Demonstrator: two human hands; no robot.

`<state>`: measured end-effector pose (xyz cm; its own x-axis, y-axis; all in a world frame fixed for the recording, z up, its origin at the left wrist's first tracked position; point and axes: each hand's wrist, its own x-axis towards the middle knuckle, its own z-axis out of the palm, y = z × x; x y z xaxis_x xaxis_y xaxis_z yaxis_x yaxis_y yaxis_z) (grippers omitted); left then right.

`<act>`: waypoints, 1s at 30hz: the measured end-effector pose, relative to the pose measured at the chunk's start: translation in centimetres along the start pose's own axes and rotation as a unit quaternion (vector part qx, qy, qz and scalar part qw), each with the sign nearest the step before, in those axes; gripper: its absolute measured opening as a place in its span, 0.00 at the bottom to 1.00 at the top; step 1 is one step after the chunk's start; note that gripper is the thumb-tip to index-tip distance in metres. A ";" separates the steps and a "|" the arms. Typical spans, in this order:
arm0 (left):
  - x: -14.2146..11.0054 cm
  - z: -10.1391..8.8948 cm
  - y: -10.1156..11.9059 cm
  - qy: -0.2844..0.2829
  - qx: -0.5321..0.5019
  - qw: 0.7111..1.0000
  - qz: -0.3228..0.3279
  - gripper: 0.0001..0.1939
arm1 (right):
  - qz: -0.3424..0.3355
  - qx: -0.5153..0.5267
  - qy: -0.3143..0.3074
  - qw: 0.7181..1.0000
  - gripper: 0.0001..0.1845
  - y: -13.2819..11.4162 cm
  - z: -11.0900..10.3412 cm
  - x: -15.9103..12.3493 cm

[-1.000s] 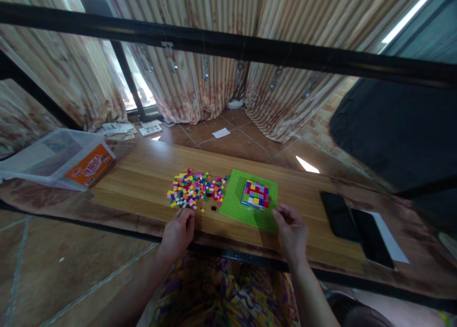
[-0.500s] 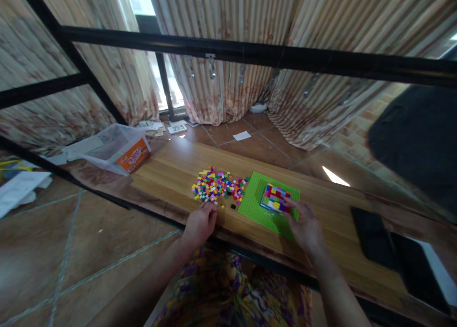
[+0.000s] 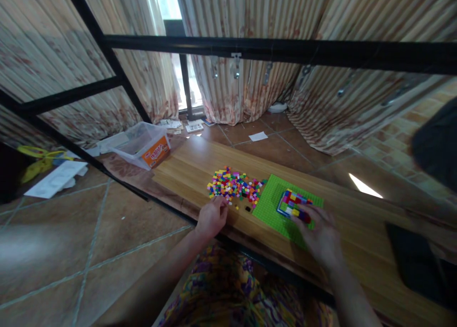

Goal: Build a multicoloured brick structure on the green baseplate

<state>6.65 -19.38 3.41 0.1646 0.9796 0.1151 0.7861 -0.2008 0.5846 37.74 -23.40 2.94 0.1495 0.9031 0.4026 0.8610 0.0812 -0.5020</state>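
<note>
A green studded baseplate (image 3: 268,212) lies on the wooden bench. On it sits a low block built of toy bricks (image 3: 291,198), with a many-coloured top and blue and white lower edges. My right hand (image 3: 321,232) reaches over the block's right side, thumb and fingertips curled onto it; that corner is partly covered. At the near edge of a heap of loose toy bricks (image 3: 232,184) is my left hand (image 3: 212,217), its fingers pressed together. Whatever they may hold is too small to make out. One black brick (image 3: 248,208) lies between the heap and the baseplate.
A clear plastic tub (image 3: 137,148) with an orange label stands beyond the bench's left end. Dark flat objects (image 3: 414,255) lie at the right. A black metal rail (image 3: 171,215) runs along the bench's near side. Striped curtains (image 3: 264,94) hang behind.
The camera view has swung left, so the whole scene appears further right. My right hand's fingers now cover more of the block's right side. The left hand stays by the heap, fingers still together.
</note>
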 end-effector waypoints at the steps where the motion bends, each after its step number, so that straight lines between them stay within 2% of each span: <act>1: 0.0 0.0 0.0 -0.003 -0.001 1.000 0.006 0.07 | -0.006 -0.002 -0.005 1.000 0.24 -0.3 0.3 0.3; 6: -0.3 0.1 -0.1 -0.021 -0.013 0.999 0.023 0.07 | -0.005 -0.007 -0.022 1.000 0.23 -0.4 0.3 0.6; 16: -0.5 1.0 0.9 -0.056 0.013 0.997 0.046 0.06 | -0.044 -0.003 -0.029 0.999 0.21 1.7 -1.3 -2.1; 22: 0.0 1.5 2.4 -0.075 0.092 0.993 0.030 0.09 | -0.025 0.011 0.004 1.000 0.22 0.4 -1.0 -2.5; 30: 1.1 2.6 4.3 -0.069 0.120 0.988 0.069 0.10 | 0.022 0.075 0.008 0.997 0.20 -1.4 -0.5 -2.9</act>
<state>11.74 -19.17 4.01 0.3470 0.9359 0.0606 0.8663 -0.3446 0.3617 36.35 -26.31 2.88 0.1936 0.9007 0.3889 0.7712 0.1053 -0.6278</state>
